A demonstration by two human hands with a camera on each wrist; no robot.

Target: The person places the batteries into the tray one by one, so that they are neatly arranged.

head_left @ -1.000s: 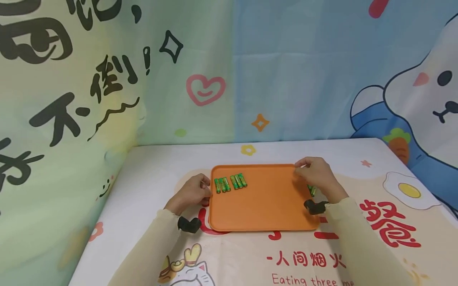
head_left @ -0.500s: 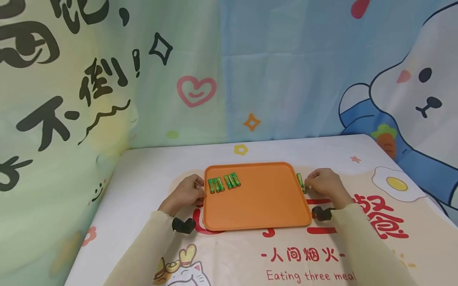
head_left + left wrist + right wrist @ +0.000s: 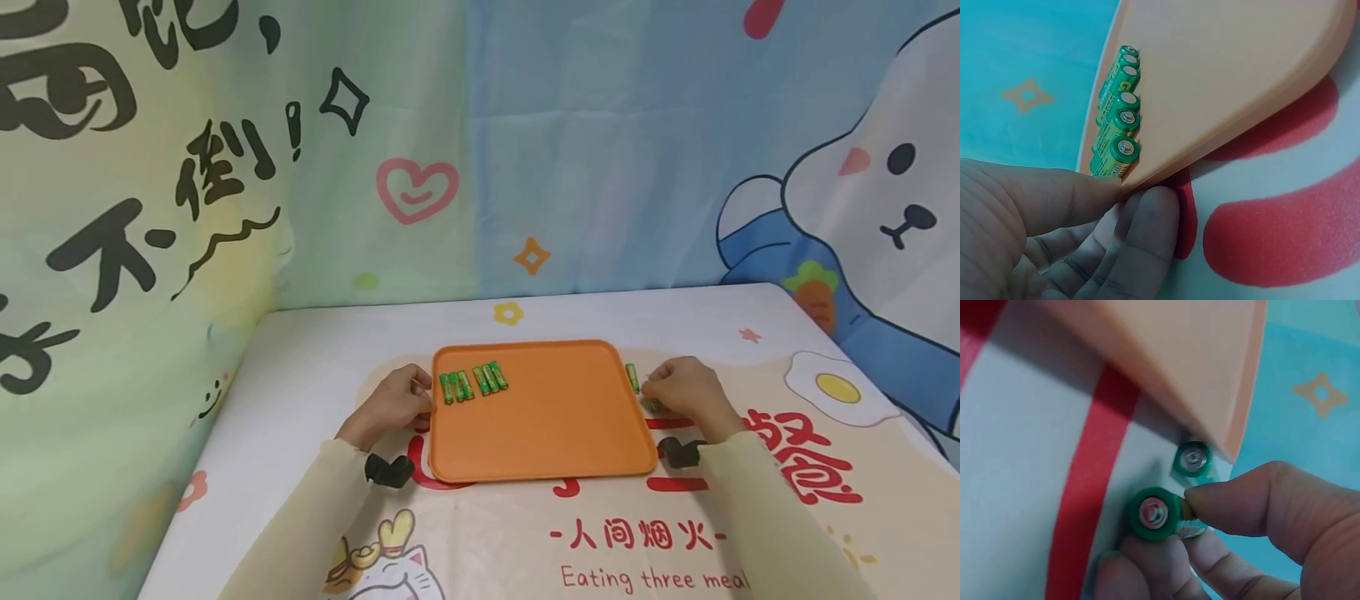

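Observation:
An orange tray [image 3: 547, 425] lies on the table, and my left hand [image 3: 393, 406] pinches its left edge, thumb on top and fingers below. Close to that thumb, two groups of three green batteries [image 3: 1125, 147] stand out on the tray's far left part. To the right of the tray, my right hand [image 3: 686, 392] pinches a green battery [image 3: 1154, 514] between thumb and fingers, its end facing the wrist camera. Another green battery [image 3: 632, 377] lies on the cloth right alongside the tray's right edge, a little beyond the pinched one.
A printed tablecloth [image 3: 487, 542] with red lettering covers the table. Behind the table's far edge hangs a cloth backdrop [image 3: 600, 150] with cartoon drawings. Black bands sit around both wrists.
My right hand has left the tray's far right corner and come down to the batteries beside it, now pinching one slightly apart from the other. The left hand stays at the tray's edge.

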